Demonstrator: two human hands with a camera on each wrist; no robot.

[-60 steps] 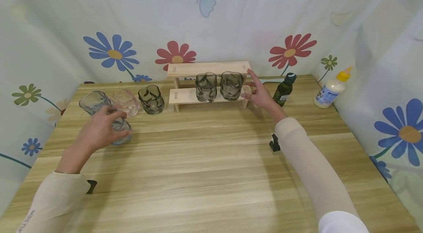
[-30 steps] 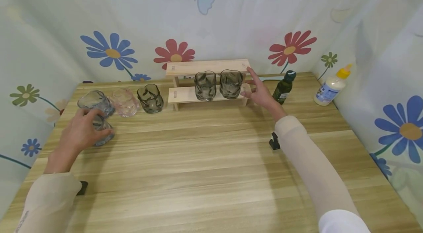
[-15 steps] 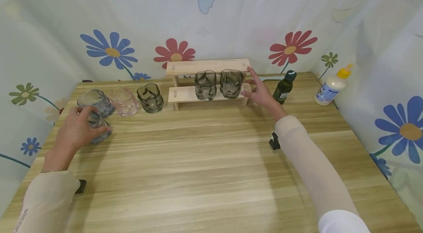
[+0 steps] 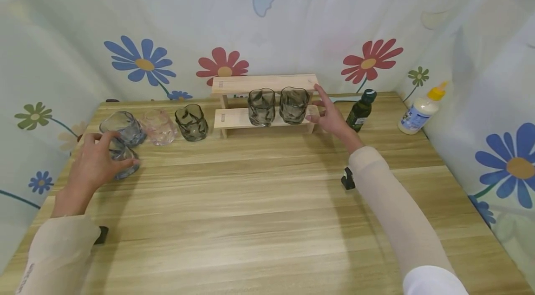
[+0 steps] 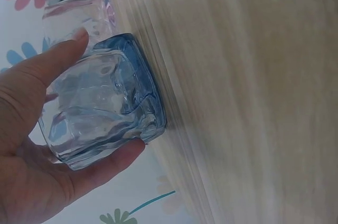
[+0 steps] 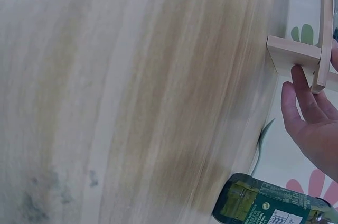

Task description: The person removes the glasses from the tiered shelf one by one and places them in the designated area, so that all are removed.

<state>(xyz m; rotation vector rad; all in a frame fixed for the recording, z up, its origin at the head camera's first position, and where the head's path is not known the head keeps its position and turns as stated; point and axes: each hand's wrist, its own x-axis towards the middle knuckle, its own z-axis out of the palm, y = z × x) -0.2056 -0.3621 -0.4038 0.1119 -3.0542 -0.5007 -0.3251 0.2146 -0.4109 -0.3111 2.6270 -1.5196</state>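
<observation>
My left hand (image 4: 94,161) holds a blue-tinted glass tumbler (image 4: 127,163), thumb on one side and fingers on the other. Seen in the left wrist view, the tumbler (image 5: 105,102) has wavy walls and its base is close to the tabletop. Just behind it stands another blue-grey tumbler (image 4: 129,128), partly covered by the hand. My right hand (image 4: 332,118) grips the right end of a two-tier wooden shelf (image 4: 263,83). In the right wrist view, fingertips touch the shelf's leg (image 6: 293,52) below the board. Two smoky grey tumblers (image 4: 262,108) stand on the lower tier.
A pink tumbler (image 4: 159,127) and a dark grey tumbler (image 4: 191,123) stand left of the shelf. On the right are a dark green bottle (image 4: 360,111) and a white glue bottle (image 4: 420,111) with a yellow cap. A patterned curtain (image 4: 292,21) hangs behind the wooden table (image 4: 251,220).
My left hand has moved the blue tumbler to the left and slightly back, near the other blue-grey one. The right hand has stayed at the shelf's end.
</observation>
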